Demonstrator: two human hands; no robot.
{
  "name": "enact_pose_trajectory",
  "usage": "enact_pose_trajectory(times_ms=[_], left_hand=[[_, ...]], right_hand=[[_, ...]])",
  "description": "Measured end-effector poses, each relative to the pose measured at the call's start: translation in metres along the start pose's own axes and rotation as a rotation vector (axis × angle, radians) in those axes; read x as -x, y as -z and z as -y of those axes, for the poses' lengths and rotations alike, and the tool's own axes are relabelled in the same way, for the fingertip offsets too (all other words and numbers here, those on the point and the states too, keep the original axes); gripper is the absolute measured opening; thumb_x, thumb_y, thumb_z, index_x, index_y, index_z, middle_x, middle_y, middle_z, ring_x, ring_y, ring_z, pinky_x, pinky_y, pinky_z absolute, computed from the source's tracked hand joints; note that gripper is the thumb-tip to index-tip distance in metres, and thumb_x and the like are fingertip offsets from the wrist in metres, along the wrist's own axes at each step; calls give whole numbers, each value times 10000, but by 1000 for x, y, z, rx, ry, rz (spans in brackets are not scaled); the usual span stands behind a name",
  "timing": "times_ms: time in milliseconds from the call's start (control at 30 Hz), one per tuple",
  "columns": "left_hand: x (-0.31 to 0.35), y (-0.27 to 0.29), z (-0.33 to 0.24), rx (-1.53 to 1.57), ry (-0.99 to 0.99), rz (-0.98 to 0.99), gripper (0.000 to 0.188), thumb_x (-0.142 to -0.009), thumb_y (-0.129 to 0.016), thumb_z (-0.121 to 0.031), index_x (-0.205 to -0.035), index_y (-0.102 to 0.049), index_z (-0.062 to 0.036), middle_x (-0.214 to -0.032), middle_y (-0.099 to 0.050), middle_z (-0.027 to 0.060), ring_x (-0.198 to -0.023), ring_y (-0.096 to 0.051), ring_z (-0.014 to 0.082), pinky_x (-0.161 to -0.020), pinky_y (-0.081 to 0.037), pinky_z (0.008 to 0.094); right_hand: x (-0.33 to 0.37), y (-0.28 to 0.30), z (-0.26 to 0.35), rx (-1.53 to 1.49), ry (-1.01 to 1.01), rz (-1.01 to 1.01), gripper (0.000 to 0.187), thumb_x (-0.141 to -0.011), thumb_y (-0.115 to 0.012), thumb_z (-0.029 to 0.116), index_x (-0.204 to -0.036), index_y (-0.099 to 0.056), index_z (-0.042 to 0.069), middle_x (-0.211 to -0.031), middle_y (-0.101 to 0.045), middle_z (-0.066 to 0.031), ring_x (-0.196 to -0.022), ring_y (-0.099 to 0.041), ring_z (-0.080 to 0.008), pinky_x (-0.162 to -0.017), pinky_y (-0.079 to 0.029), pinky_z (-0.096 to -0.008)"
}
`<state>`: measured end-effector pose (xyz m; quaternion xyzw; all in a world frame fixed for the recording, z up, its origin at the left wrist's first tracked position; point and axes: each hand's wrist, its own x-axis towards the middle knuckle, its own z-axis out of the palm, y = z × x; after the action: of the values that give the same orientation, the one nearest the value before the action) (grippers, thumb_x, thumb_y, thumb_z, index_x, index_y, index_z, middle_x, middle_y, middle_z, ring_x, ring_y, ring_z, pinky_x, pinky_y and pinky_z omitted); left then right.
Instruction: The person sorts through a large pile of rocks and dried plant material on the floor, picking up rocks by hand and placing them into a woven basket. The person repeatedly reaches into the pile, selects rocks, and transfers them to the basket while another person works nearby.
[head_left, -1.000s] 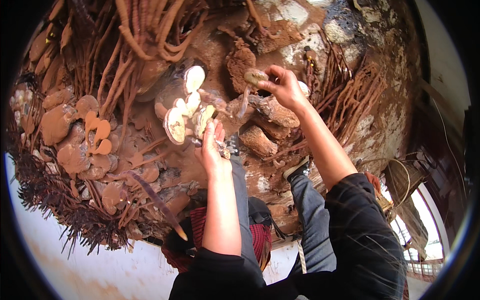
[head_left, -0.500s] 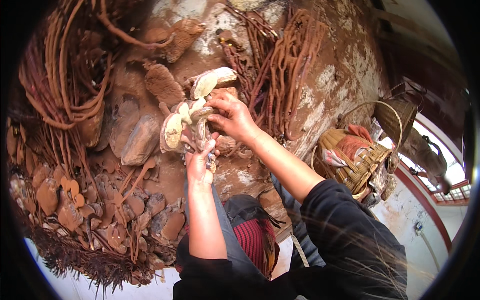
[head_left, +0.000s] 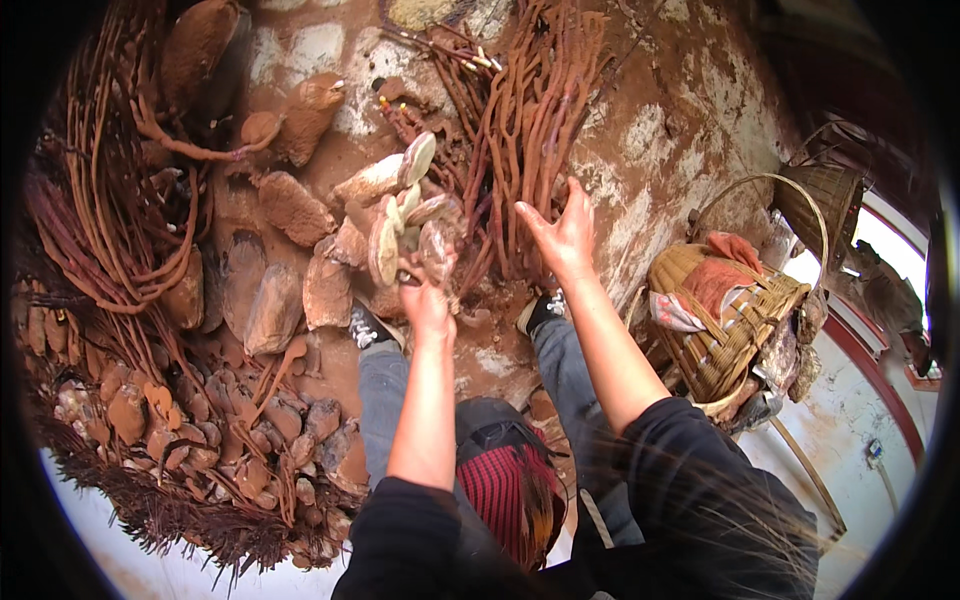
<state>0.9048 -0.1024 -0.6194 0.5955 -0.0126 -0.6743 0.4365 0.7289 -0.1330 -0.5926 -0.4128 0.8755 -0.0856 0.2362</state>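
My left hand (head_left: 428,308) is closed round the base of a cluster of bracket mushrooms (head_left: 384,248), with pale cream undersides and brown caps. It holds the cluster up off the dusty ground, a little left of the middle. To the right, my right hand (head_left: 568,240) is raised with thumb and fingers apart and nothing in it. Beyond that hand lies a bundle of long reddish-brown antler-shaped mushroom stalks (head_left: 530,130). Left of the cluster, large brown mushroom caps (head_left: 294,204) rest on the ground.
A wicker basket (head_left: 705,340) with a hoop handle and a reddish cloth (head_left: 718,290) stands at right. Long brown stalks (head_left: 90,220) are heaped at far left, above a pile of smaller mushrooms (head_left: 230,440). My shoes (head_left: 370,325) are by the cluster.
My right hand has let go of the mushroom cluster and moved right, its fingers opening. My left hand still holds the cluster, now turned somewhat. The whole view has shifted slightly.
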Motion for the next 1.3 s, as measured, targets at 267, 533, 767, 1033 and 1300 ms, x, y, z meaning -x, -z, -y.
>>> enact_pose_trajectory(times_ms=[267, 533, 767, 1033, 1300], left_hand=[[-108, -36, 48, -48, 249, -40, 335, -768, -623, -103, -1067, -532, 19, -902, -635, 124, -769, -637, 203, -651, -535, 299], [-121, -38, 55, -950, 261, -67, 616, -793, -602, -456, -1190, -498, 3, -1132, -555, 150, -1013, -515, 244, -862, -378, 326], [-138, -83, 78, -595, 323, 81, 563, -776, -610, -341, -1187, -459, 13, -1219, -474, 183, -1136, -438, 285, -953, -326, 416], [-144, -155, 110, -1097, 215, 109, 874, -697, -636, -534, -1266, -346, 63, -1255, -434, 250, -1162, -437, 338, -967, -337, 370], [-98, -181, 94, -1392, -115, -124, 772, -802, -579, -410, -1303, -226, 59, -1187, -467, 253, -1081, -473, 381, -902, -386, 433]], right_hand=[[-31, -17, -42, -311, -58, 147, 840, -699, -711, 416, -1276, -322, -54, -1230, -414, -237, -1177, -379, -348, -976, -327, -404], [-70, -23, -88, -660, -330, 166, 985, -721, -605, 595, -1306, -230, -103, -1297, -331, -293, -1229, -341, -347, -996, -314, -405], [-118, -45, -124, -795, -596, 448, 949, -759, -452, 682, -1365, -204, -5, -1389, -246, -232, -1285, -254, -352, -1039, -235, -422], [-157, -5, -125, -889, -541, 275, 503, -869, -531, 318, -1225, -434, -25, -1121, -547, -179, -1009, -541, -247, -842, -439, -330], [-149, 52, -125, -579, -264, 19, 675, -851, -472, 517, -1245, -403, -26, -1213, -470, -223, -1139, -453, -299, -958, -357, -387]])
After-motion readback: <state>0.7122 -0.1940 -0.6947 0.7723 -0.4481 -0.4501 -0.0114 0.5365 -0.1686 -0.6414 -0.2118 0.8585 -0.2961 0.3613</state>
